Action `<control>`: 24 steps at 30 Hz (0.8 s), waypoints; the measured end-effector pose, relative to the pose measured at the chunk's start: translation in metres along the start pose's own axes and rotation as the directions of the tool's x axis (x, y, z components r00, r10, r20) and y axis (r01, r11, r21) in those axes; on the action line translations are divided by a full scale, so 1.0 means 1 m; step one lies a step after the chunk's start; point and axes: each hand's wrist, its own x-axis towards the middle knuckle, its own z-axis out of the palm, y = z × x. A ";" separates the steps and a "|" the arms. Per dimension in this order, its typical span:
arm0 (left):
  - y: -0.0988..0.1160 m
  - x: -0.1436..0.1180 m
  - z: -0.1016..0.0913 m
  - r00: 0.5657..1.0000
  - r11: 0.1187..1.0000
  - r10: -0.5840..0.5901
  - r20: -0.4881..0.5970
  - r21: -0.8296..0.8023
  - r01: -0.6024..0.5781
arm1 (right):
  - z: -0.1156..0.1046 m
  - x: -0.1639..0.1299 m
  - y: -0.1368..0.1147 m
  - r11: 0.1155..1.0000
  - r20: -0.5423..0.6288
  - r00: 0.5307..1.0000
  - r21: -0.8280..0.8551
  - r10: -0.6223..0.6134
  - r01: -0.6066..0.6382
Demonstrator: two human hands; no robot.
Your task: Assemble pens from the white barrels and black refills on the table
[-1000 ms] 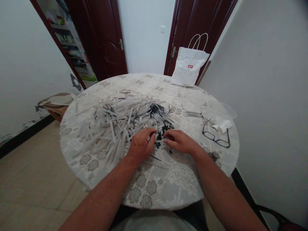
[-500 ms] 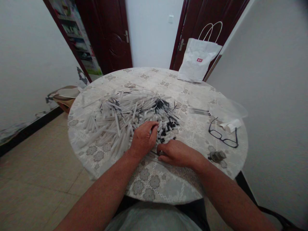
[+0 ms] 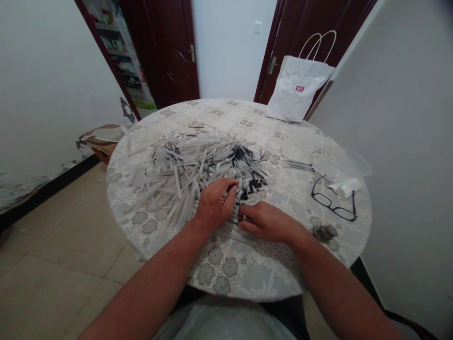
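Both hands sit at the near edge of the big heap of white plastic pen barrels (image 3: 177, 177), which is spread over the round desk with the grey floral lace cloth (image 3: 230, 269). I'll use that heap as the reference for everything else.

The left hand (image 3: 214, 205) lies palm down on the heap's near-right corner, fingers curled and pressing on a few barrels. I'd guess it's pinning them so they don't roll, but I can't tell if it actually has one gripped. The right hand (image 3: 265, 221) is just right of that, knuckles up, fingers tucked together around something thin. It looks like a pinch on a small part, though the part itself is hidden, so I can't say for sure. The two hands nearly touch, fingertips aimed at each other.

Right behind the fingertips, at the heap's right side, is a cluster of small black plastic caps and thin black refills (image 3: 247, 177), close enough to grab without reaching.

Well to the right of the heap lie black-framed glasses (image 3: 334, 205), folded open, with a small white roll (image 3: 345, 188) just past them and a little stack of coins (image 3: 323, 231) nearer the desk edge. Far behind the heap, a white paper shopping bag with rope handles (image 3: 295, 87) leans against the dark red door frame (image 3: 269, 56).
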 end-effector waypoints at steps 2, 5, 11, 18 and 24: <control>0.008 0.003 -0.009 0.997 1.000 0.030 0.067 -0.007 -0.030 | 0.000 0.000 0.013 0.999 -0.036 0.999 0.048 0.002 0.000; 0.022 0.003 -0.026 0.929 0.993 0.098 0.356 0.022 -0.113 | -0.001 0.001 0.032 0.997 -0.113 0.994 0.079 0.007 0.002; 0.039 -0.028 -0.047 0.721 0.969 0.074 0.688 0.121 -0.215 | -0.007 -0.003 0.045 0.998 -0.150 0.989 0.065 0.014 -0.004; 0.034 -0.059 -0.033 0.675 0.914 0.001 0.738 0.273 -0.300 | -0.011 -0.005 0.046 0.994 -0.181 0.982 0.100 0.055 -0.037; 0.028 -0.055 -0.025 0.686 0.885 0.044 0.726 0.290 -0.364 | -0.006 -0.001 0.054 0.996 -0.236 0.968 0.054 0.082 -0.072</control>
